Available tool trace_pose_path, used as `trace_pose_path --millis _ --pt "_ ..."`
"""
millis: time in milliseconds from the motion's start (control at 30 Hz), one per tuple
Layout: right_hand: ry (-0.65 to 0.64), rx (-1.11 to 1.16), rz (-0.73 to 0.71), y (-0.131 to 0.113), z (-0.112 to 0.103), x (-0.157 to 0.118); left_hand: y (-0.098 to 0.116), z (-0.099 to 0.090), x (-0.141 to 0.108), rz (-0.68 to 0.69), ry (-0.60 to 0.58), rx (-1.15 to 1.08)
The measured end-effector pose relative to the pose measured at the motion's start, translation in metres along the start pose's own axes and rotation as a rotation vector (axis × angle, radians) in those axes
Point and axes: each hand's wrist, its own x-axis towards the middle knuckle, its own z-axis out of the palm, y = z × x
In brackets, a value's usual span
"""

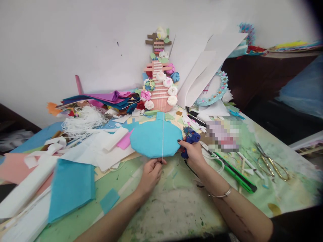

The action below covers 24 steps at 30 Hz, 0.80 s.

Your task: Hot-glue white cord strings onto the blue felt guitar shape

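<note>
A flat, rounded blue paper-covered shape (146,138) with a short tab on top lies at the middle of the table. One white string (163,134) runs down it from the tab to the lower edge. My left hand (152,171) pinches the string's lower end just under that edge, fingers closed. At the shape's right edge is my right hand (193,153), its thumb on the blue surface. Its other fingers are wrapped round a dark blue glue gun (192,135), whose nozzle end points up and left.
Behind stands a pink guitar-like craft (161,101) with paper flowers. Scissors (272,163) and a green cutter (234,173) lie right. Tangled white string (83,121), blue paper (72,190) and white rolls (27,188) cover the left.
</note>
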Motion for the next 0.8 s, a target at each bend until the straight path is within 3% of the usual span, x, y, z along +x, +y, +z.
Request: trace_pose_path --millis 233,433,800 --pt "-0.001 0.005 -0.01 -0.0006 -0.0006 -0.0003 -0.005 0.0018 -0.0012 0.011 -0.046 -0.11" --pt "0.011 0.008 -0.022 -0.0008 -0.0026 0.001 -0.0038 -0.0011 -0.0001 -0.009 -0.017 -0.19" --pt "0.008 -0.003 -0.016 -0.0023 -0.0011 0.0001 -0.0021 -0.0007 0.0012 -0.011 -0.022 -0.18"
